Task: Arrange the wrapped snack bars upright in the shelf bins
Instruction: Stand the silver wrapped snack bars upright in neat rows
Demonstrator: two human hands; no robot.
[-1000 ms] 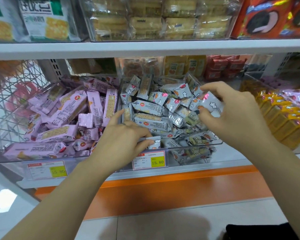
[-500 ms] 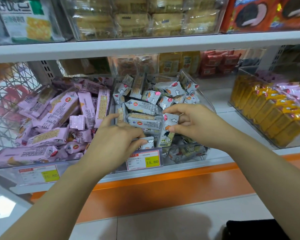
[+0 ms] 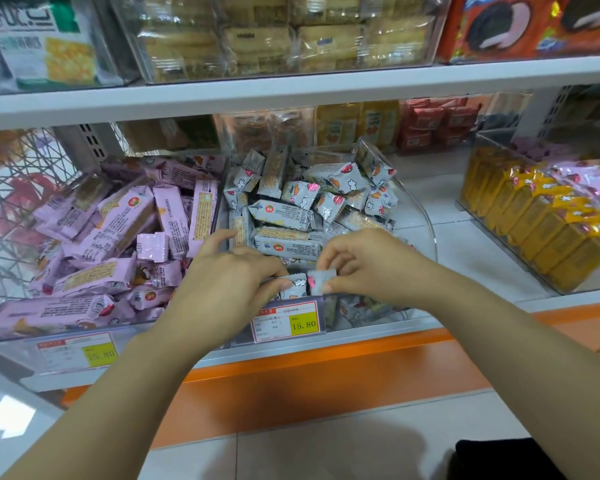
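A clear middle bin (image 3: 426, 237) holds several grey-white wrapped snack bars (image 3: 281, 216) lying jumbled. At its front wall my left hand (image 3: 229, 282) is closed on the top of one upright grey bar (image 3: 297, 285). Right beside it, my right hand (image 3: 364, 265) pinches the top of a second grey bar (image 3: 321, 281), held upright against the first. The lower parts of both bars are hidden behind the price tag (image 3: 288, 322).
A left bin (image 3: 11, 341) holds loose pink wrapped bars (image 3: 118, 223). To the right, a clear bin (image 3: 568, 289) has yellow bars (image 3: 541, 230) standing in rows. A white shelf board (image 3: 291, 91) hangs close above. A wire rack (image 3: 11, 188) stands at far left.
My right hand came down from the bin's right rear to the front with a grey bar and set it upright next to the bar under my left hand. The left hand stayed put.
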